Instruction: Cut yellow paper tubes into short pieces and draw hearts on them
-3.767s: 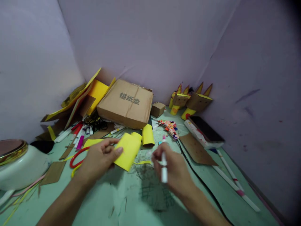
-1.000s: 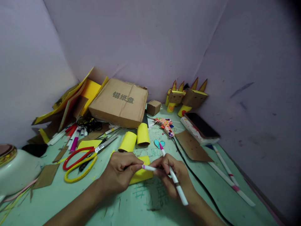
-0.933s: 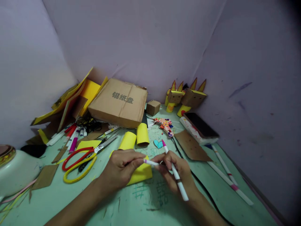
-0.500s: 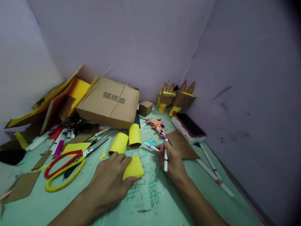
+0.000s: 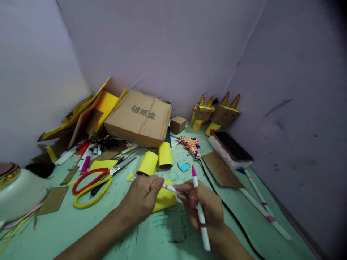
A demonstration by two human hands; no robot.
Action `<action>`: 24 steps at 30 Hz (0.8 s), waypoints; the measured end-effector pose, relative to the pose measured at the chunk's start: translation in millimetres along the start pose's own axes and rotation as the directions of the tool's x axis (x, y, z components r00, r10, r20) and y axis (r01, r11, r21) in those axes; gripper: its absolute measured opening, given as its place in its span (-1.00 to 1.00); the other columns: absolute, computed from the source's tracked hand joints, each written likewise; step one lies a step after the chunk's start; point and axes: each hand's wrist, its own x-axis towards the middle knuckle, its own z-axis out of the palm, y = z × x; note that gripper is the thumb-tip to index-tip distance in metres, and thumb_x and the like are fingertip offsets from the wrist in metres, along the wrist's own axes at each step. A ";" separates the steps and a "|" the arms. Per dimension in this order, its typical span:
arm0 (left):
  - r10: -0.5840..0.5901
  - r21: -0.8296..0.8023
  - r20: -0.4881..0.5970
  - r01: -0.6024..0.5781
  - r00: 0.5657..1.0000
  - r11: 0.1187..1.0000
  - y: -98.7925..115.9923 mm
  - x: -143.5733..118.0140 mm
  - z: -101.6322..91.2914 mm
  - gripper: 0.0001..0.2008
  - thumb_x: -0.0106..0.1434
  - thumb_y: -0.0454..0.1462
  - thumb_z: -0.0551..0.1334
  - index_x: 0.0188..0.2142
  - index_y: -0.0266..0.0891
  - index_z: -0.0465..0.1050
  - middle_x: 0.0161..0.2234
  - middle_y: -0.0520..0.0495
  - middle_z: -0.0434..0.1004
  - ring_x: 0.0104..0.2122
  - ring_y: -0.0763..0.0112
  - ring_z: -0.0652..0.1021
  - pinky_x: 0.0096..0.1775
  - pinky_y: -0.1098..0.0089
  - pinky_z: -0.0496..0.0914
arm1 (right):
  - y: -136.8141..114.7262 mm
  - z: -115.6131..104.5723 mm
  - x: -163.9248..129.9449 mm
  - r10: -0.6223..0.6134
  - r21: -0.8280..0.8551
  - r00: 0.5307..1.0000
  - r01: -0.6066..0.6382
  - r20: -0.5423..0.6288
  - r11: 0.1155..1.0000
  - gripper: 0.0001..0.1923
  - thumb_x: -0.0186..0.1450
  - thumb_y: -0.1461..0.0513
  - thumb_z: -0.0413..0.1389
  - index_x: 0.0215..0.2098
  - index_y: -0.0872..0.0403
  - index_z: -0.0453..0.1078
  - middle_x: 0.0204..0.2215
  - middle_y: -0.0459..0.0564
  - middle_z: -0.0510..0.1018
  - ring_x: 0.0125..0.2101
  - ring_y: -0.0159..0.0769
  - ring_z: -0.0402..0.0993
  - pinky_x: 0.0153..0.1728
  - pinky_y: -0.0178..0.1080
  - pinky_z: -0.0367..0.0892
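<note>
The green table (image 5: 67, 231) is crowded: red and yellow scissors (image 5: 93, 180) lie at the left, two yellow paper tubes (image 5: 155, 160) rest just beyond the hands, and a small blue heart (image 5: 184, 166) sits beside a black cable (image 5: 230, 213). Farther back, a flat cardboard box (image 5: 139, 117) leans against yellow sheets, with loose markers (image 5: 84, 155) near it, and a phone (image 5: 233, 146) lies on a long white box at the right. Nothing lies between the camera and the hands.

The left hand (image 5: 142, 200) reaches in from the lower left, palm down, pressing a folded yellow paper (image 5: 165, 198) onto the table while its thumb and fingers pinch one end of a slim white cap (image 5: 169, 187) with a purple band (it could also be a short second pen; this cannot be told). The right hand (image 5: 207, 213) comes in from the lower right, fingers curled around a white marker (image 5: 200, 211) whose pink tip points up and away, and its fingertips meet the other end of the white cap.

A white bowl (image 5: 23, 195) stands at the far left edge; its contents are not visible.
</note>
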 end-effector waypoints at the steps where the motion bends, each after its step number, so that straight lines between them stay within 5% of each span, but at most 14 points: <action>1: 0.048 0.043 -0.007 -0.047 0.999 0.998 1.0 -0.6 0.0 -0.60 0.29 -0.04 -0.16 -0.61 -0.15 0.03 -0.65 0.10 0.12 -0.61 0.44 0.23 -0.50 0.39 0.09 | -3.4 0.2 2.1 0.053 0.029 0.999 -0.053 -0.003 0.998 -0.71 0.16 0.43 0.10 -0.53 -0.01 0.12 -0.38 -0.07 0.63 -0.43 -0.25 0.52 -0.42 -0.24 0.39; 4: 0.076 0.139 -0.014 -0.073 0.997 0.988 4.0 -1.3 -4.7 -0.59 0.31 -0.07 -0.16 -0.58 -0.16 0.16 -0.62 0.06 0.27 -0.57 0.40 0.32 -0.47 0.38 0.15 | -6.8 -5.7 11.5 0.143 0.043 0.988 -0.145 0.056 0.988 -0.70 0.19 0.39 0.08 -0.53 0.00 0.05 -0.40 -0.07 0.63 -0.48 -0.29 0.52 -0.47 -0.30 0.35; 7: 0.014 0.179 -0.017 -0.011 1.000 0.984 4.6 -0.5 -15.1 -0.61 0.31 -0.05 -0.10 -0.30 -0.18 0.41 -0.39 -0.03 0.51 -0.38 0.29 0.48 -0.34 0.34 0.26 | 7.1 -25.5 18.6 0.249 -0.156 0.967 -0.239 0.049 0.959 -0.77 0.19 0.31 0.06 -0.53 -0.01 0.07 -0.40 -0.04 0.61 -0.48 -0.26 0.52 -0.51 -0.30 0.31; 9: -0.025 0.243 0.001 0.024 1.000 0.970 3.8 -0.5 -20.0 -0.63 0.29 -0.06 -0.04 -0.15 -0.19 0.42 -0.24 -0.08 0.54 -0.26 0.21 0.50 -0.24 0.27 0.29 | 22.2 -43.4 19.3 0.317 -0.338 0.944 -0.328 -0.088 0.882 -0.81 0.17 0.26 0.04 -0.52 -0.01 0.09 -0.43 -0.01 0.59 -0.48 -0.20 0.51 -0.54 -0.28 0.27; 15: -0.053 0.460 0.123 -0.009 0.991 0.888 8.7 -6.4 -10.2 -0.75 0.15 -0.14 0.16 -0.22 -0.18 0.45 -0.16 -0.16 0.50 -0.10 0.02 0.44 -0.16 0.09 0.30 | 39.7 -69.6 15.1 0.428 -0.648 0.866 -0.484 -0.258 0.588 -0.88 0.03 0.28 0.10 -0.50 -0.01 0.20 -0.55 -0.08 0.51 -0.53 -0.15 0.43 -0.56 -0.27 0.12; 20: -0.148 0.513 0.123 0.065 0.981 0.856 13.3 -8.6 -3.2 -0.61 0.12 -0.15 0.16 -0.05 -0.19 0.40 -0.14 -0.24 0.51 -0.12 -0.07 0.47 -0.17 0.00 0.33 | 23.9 -51.9 16.9 0.409 -0.472 0.867 -0.497 -0.283 0.728 -0.80 0.11 0.16 0.13 -0.48 0.00 0.15 -0.35 0.05 0.56 -0.32 -0.06 0.48 -0.38 -0.14 0.28; 24: -0.214 0.508 0.069 0.151 0.974 0.848 9.8 -7.8 -0.6 -0.48 0.10 -0.10 0.16 0.04 -0.25 0.34 -0.08 -0.31 0.52 -0.10 -0.11 0.50 -0.12 -0.01 0.33 | 9.4 -24.4 12.6 0.592 -0.047 0.806 -0.591 -0.001 0.805 -0.67 0.14 0.05 0.16 -0.42 -0.01 0.08 -0.26 0.08 0.55 -0.33 -0.14 0.52 -0.35 -0.13 0.41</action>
